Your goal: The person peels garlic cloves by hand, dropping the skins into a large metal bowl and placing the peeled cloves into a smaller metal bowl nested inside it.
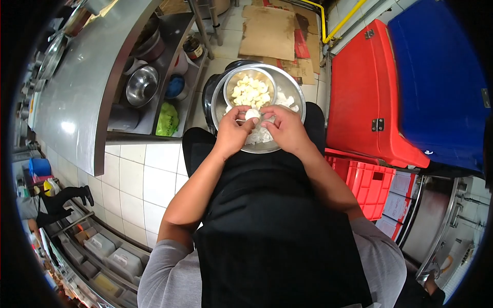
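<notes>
A large steel basin [299, 97] rests at my lap, with a smaller steel bowl [229, 88] of pale peeled cloves inside it. Between my hands, over the basin, is a white garlic bulb [252, 114]. My left hand [236, 128] is closed round the bulb's left side. The fingers of my right hand [285, 127] are bent at its right side; what they pinch, if anything, is too small to make out. White bulbs [288, 101] lie at the basin's right, and papery skins [260, 135] lie in its lower part.
A steel table [77, 77] with a shelf of bowls stands at the left. Red [359, 97] and blue [436, 77] coolers and a red crate [367, 185] are at the right. Flattened cardboard [267, 32] lies on the floor ahead. Another person [56, 200] is at the far left.
</notes>
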`<action>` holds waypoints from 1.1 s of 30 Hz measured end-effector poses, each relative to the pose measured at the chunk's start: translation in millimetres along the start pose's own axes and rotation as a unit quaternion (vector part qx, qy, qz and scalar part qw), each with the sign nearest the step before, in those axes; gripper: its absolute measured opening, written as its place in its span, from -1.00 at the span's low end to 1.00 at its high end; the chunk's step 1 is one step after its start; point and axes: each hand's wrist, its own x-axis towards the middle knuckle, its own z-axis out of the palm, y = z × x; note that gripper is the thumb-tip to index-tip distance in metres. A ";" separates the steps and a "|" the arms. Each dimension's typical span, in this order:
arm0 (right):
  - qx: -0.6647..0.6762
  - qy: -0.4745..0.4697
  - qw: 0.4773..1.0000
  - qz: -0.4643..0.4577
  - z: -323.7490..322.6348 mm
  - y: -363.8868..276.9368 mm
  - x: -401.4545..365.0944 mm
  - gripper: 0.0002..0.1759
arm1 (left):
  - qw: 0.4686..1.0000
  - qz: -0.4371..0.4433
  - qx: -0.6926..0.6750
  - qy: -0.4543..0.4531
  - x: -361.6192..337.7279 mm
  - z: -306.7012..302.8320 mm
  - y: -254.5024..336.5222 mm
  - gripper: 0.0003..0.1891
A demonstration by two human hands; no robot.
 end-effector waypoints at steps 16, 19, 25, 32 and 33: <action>0.119 -0.039 0.987 -0.101 20.5 -19.4 0.1 -0.88 | 0.992 0.085 -0.066 -0.069 -11.1 -6.1 19.7 -0.62; 0.060 -0.068 0.989 -0.119 14.4 -22.9 3.5 -0.88 | 0.990 0.137 -0.007 -0.018 -10.9 -0.3 25.3 -0.61; 0.110 -0.028 0.983 -0.145 12.5 -26.3 5.7 -0.86 | 0.980 0.194 0.045 0.019 -17.4 9.2 32.0 -0.61; 0.101 0.064 0.979 -0.163 29.9 -25.5 2.6 -0.86 | 0.964 0.222 0.109 0.095 -23.1 21.2 42.3 -0.67; 0.083 0.074 0.979 -0.169 29.4 -25.0 3.6 -0.86 | 0.959 0.234 0.117 0.106 -21.2 22.2 41.0 -0.70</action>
